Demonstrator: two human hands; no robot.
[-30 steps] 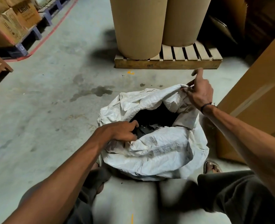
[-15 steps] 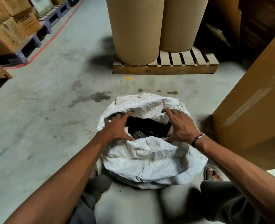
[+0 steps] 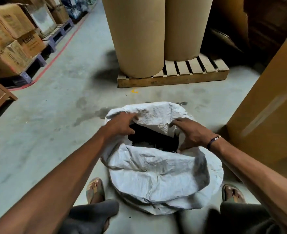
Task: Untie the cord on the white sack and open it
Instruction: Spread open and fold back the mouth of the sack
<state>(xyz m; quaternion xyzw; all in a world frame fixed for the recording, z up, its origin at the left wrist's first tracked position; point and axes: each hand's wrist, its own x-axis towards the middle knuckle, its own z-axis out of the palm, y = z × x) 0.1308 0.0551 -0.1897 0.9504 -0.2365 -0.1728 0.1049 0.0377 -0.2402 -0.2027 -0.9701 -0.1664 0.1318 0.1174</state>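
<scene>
Both hands had shifted farther along the sack's (image 3: pixel 158 168) rim: left hand (image 3: pixel 120 126) fingers gripped its far-left fold, right hand (image 3: pixel 188 134) fingers curled, splayed, on its right edge. Bare floor (image 3: pixel 46 132) lay left of the sack; its dark contents were unreadable.

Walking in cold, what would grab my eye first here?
A crumpled white sack on the concrete floor between the person's feet, its mouth pulled open on a dark inside. The left hand and right hand hold the rim at either side. Behind stand two tall brown paper rolls on a wooden pallet.
</scene>
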